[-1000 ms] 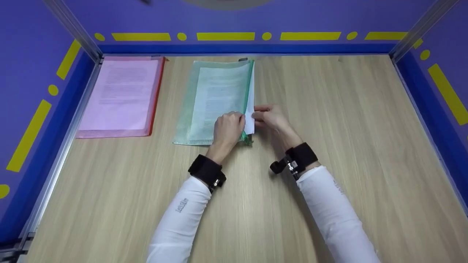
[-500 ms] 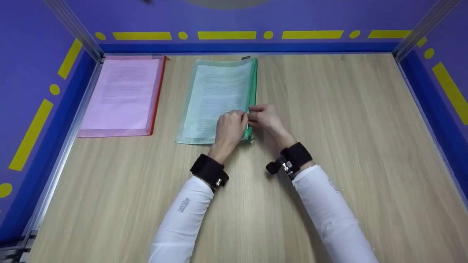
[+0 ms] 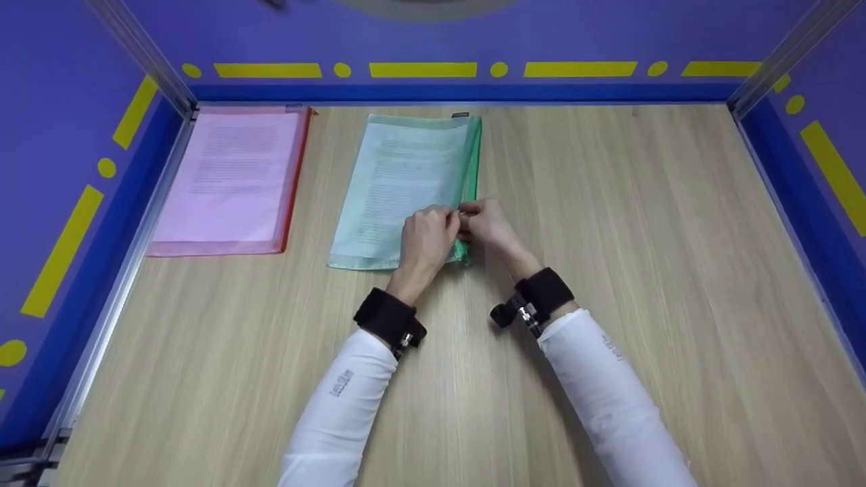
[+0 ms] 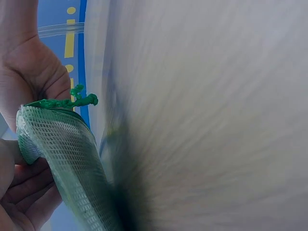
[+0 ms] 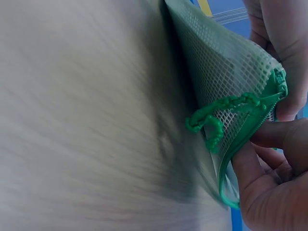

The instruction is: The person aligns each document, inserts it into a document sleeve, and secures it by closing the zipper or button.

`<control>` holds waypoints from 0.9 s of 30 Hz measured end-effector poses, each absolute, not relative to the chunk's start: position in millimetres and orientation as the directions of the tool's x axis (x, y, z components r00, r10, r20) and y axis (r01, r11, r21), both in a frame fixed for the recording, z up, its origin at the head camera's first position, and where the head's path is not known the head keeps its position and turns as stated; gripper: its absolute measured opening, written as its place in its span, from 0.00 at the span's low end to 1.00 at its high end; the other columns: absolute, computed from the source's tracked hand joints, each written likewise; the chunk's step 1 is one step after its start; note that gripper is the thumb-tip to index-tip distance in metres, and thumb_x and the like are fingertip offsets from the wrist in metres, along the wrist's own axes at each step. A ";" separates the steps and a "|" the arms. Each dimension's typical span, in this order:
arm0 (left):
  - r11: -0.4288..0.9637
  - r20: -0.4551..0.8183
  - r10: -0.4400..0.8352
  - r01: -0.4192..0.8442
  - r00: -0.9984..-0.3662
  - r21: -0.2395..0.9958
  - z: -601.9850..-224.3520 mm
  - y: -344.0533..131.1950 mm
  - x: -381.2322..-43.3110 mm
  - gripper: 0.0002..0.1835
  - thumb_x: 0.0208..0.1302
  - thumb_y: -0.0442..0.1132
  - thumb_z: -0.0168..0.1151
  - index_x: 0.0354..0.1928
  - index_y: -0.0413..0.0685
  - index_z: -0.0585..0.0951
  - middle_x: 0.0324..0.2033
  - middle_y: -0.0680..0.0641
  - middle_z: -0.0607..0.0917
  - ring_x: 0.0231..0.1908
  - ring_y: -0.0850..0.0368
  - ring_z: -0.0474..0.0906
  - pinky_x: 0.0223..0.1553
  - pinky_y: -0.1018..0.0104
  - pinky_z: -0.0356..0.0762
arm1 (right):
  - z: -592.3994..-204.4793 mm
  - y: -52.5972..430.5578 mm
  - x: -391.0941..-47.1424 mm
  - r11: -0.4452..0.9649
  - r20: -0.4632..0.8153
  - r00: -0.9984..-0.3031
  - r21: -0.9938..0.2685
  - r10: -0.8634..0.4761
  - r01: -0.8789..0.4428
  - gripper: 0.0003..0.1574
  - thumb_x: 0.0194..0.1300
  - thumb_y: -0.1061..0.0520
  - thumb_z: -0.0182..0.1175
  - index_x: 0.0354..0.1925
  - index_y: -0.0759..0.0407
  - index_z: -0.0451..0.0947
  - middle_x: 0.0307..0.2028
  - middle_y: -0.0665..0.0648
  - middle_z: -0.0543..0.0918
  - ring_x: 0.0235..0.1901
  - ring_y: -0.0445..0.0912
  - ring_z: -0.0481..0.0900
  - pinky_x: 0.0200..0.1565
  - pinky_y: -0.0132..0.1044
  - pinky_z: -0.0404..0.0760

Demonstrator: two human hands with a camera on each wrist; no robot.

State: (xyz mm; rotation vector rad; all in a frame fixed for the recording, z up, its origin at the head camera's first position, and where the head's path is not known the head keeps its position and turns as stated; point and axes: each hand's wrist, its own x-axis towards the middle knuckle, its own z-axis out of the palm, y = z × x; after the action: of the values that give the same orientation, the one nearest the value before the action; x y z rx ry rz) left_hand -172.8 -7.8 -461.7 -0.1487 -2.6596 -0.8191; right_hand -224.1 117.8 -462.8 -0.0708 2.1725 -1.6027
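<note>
A green mesh zip pouch (image 3: 399, 182) lies in the middle of the table, with printed paper (image 3: 406, 162) showing through its front. My left hand (image 3: 427, 237) grips the near part of its right edge. Close beside it, my right hand (image 3: 490, 223) pinches the zipper edge (image 5: 255, 120), its thumb and finger at the opening. In the right wrist view a knotted green cord (image 5: 211, 115) hangs from the zipper's end. The left wrist view has the left hand (image 4: 24, 197) below the pouch's mesh corner and the right hand above it. Some fingertips are hidden.
A pink pouch (image 3: 230, 182) with a red zipper edge and printed paper inside lies flat at the left. Blue panels with yellow marks (image 3: 423, 70) stand around the wooden table (image 3: 643, 270). Both wrists carry black straps (image 3: 385, 316).
The white sheet that stuck out at the right edge has slid left into the green pouch. My right hand has moved left, up against the left hand, onto the zipper edge.
</note>
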 end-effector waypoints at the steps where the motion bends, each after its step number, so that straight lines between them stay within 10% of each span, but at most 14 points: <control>1: 0.828 0.359 -0.003 0.199 -0.933 0.524 -461.9 -7.7 -173.1 0.16 0.69 0.38 0.58 0.23 0.41 0.83 0.23 0.43 0.87 0.27 0.46 0.86 0.33 0.55 0.84 | -462.5 120.3 -224.2 0.312 -0.333 -0.898 -0.919 -0.287 0.241 0.15 0.71 0.65 0.52 0.48 0.72 0.80 0.36 0.59 0.83 0.26 0.36 0.79 0.32 0.26 0.82; 9: 0.836 0.330 -0.004 0.178 -0.944 0.519 -464.9 -5.3 -175.6 0.15 0.69 0.38 0.58 0.24 0.42 0.85 0.23 0.45 0.88 0.27 0.48 0.87 0.32 0.56 0.84 | -460.2 152.2 -220.3 0.190 -0.415 -0.891 -0.905 -0.184 0.382 0.25 0.75 0.56 0.52 0.65 0.66 0.72 0.48 0.62 0.85 0.35 0.39 0.87 0.40 0.30 0.86; 18: 0.824 0.278 0.007 0.163 -0.961 0.543 -462.6 -4.3 -174.8 0.18 0.70 0.38 0.56 0.21 0.42 0.83 0.19 0.47 0.85 0.18 0.59 0.72 0.24 0.62 0.77 | -464.3 187.5 -201.4 0.270 -0.214 -0.969 -0.947 -0.123 0.175 0.25 0.75 0.53 0.52 0.65 0.62 0.73 0.57 0.65 0.82 0.55 0.53 0.83 0.55 0.42 0.83; 27: 0.866 0.257 0.063 0.180 -0.964 0.467 -467.3 -0.1 -177.9 0.18 0.70 0.37 0.56 0.20 0.43 0.82 0.18 0.46 0.84 0.18 0.61 0.69 0.21 0.66 0.73 | -452.3 204.5 -196.6 0.325 -0.150 -0.979 -0.941 -0.139 0.098 0.26 0.75 0.50 0.53 0.65 0.62 0.73 0.57 0.64 0.82 0.52 0.47 0.83 0.55 0.43 0.83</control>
State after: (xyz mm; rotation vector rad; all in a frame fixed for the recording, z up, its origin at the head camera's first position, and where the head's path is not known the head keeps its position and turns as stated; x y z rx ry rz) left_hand -177.9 -0.1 -467.3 -0.1855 -2.8056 -0.7354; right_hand -196.6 204.5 -452.3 -0.0383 2.3842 -1.7151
